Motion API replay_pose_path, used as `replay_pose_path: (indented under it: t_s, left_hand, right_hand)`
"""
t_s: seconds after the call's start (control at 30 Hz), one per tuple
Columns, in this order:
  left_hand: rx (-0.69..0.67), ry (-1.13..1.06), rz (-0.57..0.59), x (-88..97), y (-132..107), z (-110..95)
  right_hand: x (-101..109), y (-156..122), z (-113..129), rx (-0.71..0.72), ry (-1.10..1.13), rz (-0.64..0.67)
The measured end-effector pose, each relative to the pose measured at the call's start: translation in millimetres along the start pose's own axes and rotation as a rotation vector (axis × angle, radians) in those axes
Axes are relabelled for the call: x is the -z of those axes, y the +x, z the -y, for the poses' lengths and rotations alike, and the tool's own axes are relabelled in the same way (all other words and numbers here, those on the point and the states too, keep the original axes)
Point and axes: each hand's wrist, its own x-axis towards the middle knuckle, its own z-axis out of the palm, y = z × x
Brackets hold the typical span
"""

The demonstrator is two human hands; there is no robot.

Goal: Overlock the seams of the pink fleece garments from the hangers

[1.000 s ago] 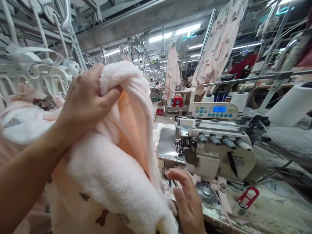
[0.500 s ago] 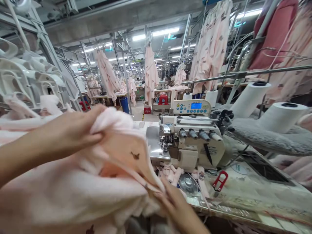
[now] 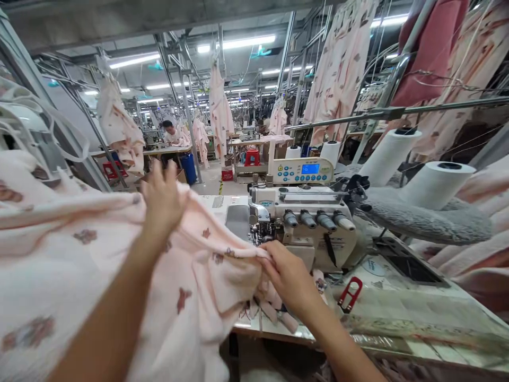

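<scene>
A pale pink fleece garment (image 3: pixel 79 254) with small brown prints is spread across the left half of the view, reaching the sewing table. My left hand (image 3: pixel 163 199) lies on top of it with fingers stretched out, pressing the cloth flat. My right hand (image 3: pixel 288 276) pinches the garment's edge just in front of the cream overlock sewing machine (image 3: pixel 306 225), close to its presser foot (image 3: pixel 260 231).
A red clip tool (image 3: pixel 350 293) lies on the table right of my right hand. Two white thread rolls (image 3: pixel 435 185) stand behind the machine, with its control panel (image 3: pixel 302 171) above. Pink garments hang overhead. A person (image 3: pixel 170 132) sits at a far table.
The bunched garment has come down from in front of me and is now spread flat. My left hand has opened on top of it. My right hand took its edge near the machine.
</scene>
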Motion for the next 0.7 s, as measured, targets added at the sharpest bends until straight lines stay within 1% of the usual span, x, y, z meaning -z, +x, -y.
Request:
replay_pose_path:
  t_s: [0.07,0.1,0.17,0.2,0.23,0.3,0.37,0.43,0.5,0.6,0.7]
  left_hand:
    - [-0.206,-0.324,0.086,-26.8,-45,-26]
    - [-0.288,-0.432,0.136,-38.4,-67,-37]
    - [-0.430,-0.508,0.251,-54.6,-98,-51]
    - [-0.478,-0.511,0.302,-58.6,-107,-54]
    - [-0.511,-0.509,0.351,-60.3,-110,-54]
    - [-0.527,-0.537,0.450,-58.5,-104,-50]
    - [-0.486,-0.619,0.568,-54.7,-91,-47]
    - [-0.411,-0.705,0.660,-53.6,-80,-47]
    - [-0.350,-0.725,0.682,-57.5,-74,-53]
    - [-0.309,-0.640,0.654,-68.7,-72,-63]
    - [-0.284,-0.568,0.664,-77.1,-70,-71]
  right_hand:
    - [-4,-2,-3,0.016,0.077,-0.012]
    - [-4,-5,-4,0.022,0.127,-0.016]
    - [-4,-11,-7,0.033,0.205,-0.017]
    - [-3,-13,-8,0.037,0.234,-0.008]
    - [-1,-15,-9,0.040,0.260,0.007]
    - [4,-16,-9,0.013,0.316,0.037]
    - [9,-12,-10,-0.059,0.394,0.064]
    - [13,-6,-12,-0.155,0.465,0.087]
    - [14,0,-15,-0.249,0.451,0.074]
    - [12,8,-17,-0.355,0.230,-0.014]
    - [8,11,-16,-0.382,0.039,-0.081]
